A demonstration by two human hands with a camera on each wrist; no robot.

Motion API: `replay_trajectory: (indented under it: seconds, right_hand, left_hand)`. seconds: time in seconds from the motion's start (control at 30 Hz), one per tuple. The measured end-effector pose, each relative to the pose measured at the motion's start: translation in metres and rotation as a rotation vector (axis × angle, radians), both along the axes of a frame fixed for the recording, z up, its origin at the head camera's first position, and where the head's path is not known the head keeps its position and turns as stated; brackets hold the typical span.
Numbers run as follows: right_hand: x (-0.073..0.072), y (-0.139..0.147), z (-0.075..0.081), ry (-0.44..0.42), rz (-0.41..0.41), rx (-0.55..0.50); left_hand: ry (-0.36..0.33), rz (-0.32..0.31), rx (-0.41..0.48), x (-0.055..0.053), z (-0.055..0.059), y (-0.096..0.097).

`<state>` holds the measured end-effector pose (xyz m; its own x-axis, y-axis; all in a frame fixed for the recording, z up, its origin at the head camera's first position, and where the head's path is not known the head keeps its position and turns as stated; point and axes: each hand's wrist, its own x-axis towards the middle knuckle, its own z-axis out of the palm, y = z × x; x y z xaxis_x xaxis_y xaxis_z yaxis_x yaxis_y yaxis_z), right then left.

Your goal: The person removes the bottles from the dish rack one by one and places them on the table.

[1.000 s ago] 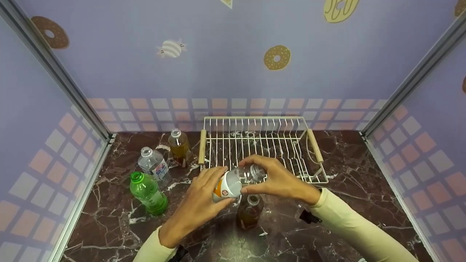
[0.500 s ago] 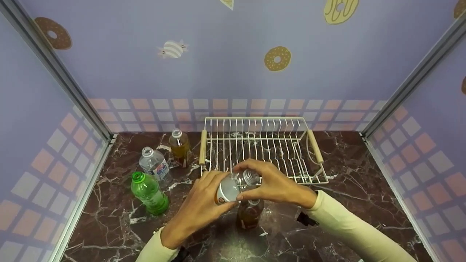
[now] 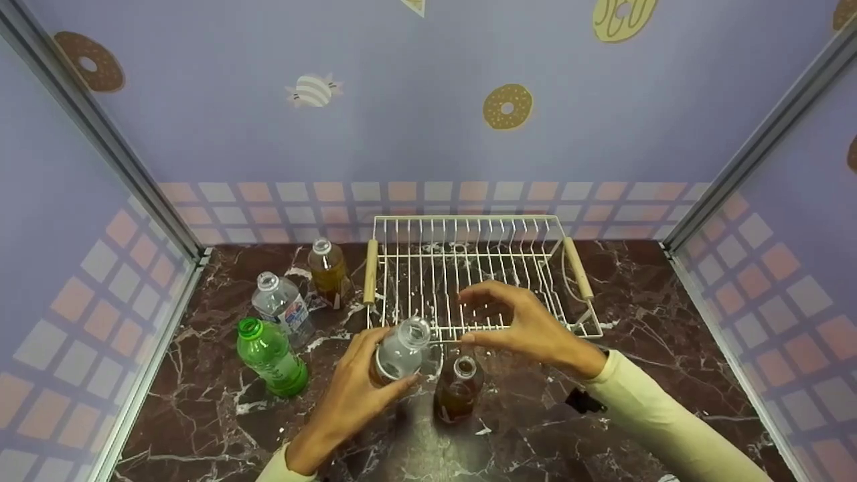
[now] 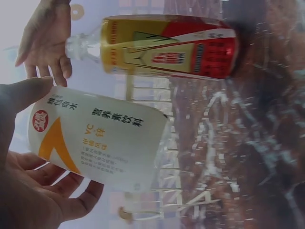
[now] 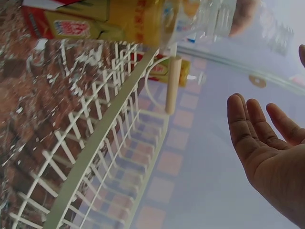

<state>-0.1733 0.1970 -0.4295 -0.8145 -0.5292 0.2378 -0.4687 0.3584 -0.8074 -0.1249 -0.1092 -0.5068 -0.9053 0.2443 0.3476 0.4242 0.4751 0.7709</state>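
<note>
A clear drink bottle (image 3: 404, 349) with an orange-and-white label (image 4: 97, 138) is gripped round its body by my left hand (image 3: 351, 388). It is held off the counter, its uncapped neck tilted up to the right. My right hand (image 3: 532, 331) is apart from it, above the rack's front edge, with fingers and thumb spread and nothing between them. Just right of the held bottle, an uncapped bottle of dark drink (image 3: 459, 391) stands upright on the counter. Its yellow-and-red label (image 4: 167, 47) shows in the left wrist view.
Behind the hands sits a white wire dish rack (image 3: 469, 254) with wooden handles (image 3: 579, 268). To the left stand a green bottle (image 3: 273, 361), a clear bottle (image 3: 282, 304) and an amber-filled bottle (image 3: 329, 274). Patterned walls enclose the marble counter (image 3: 643, 308).
My right hand has let go of the clear bottle's neck and moved right. The left hand has drawn the bottle slightly left and tipped it more upright.
</note>
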Motion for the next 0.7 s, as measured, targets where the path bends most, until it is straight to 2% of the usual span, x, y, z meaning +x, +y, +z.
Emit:
replay_trajectory:
  seconds: [0.17, 0.33, 0.7]
  right_hand:
    - [0.0, 0.014, -0.005, -0.07, -0.069, -0.019]
    - [-0.003, 0.026, -0.013, -0.074, -0.096, -0.047]
    - [-0.002, 0.05, -0.036, -0.106, -0.131, -0.093]
  left_hand:
    - [0.053, 0.026, 0.052, 0.004, -0.02, -0.005]
    - [0.116, 0.054, 0.082, 0.006, -0.039, -0.005]
    - [0.108, 0.084, 0.134, 0.005, -0.071, -0.003]
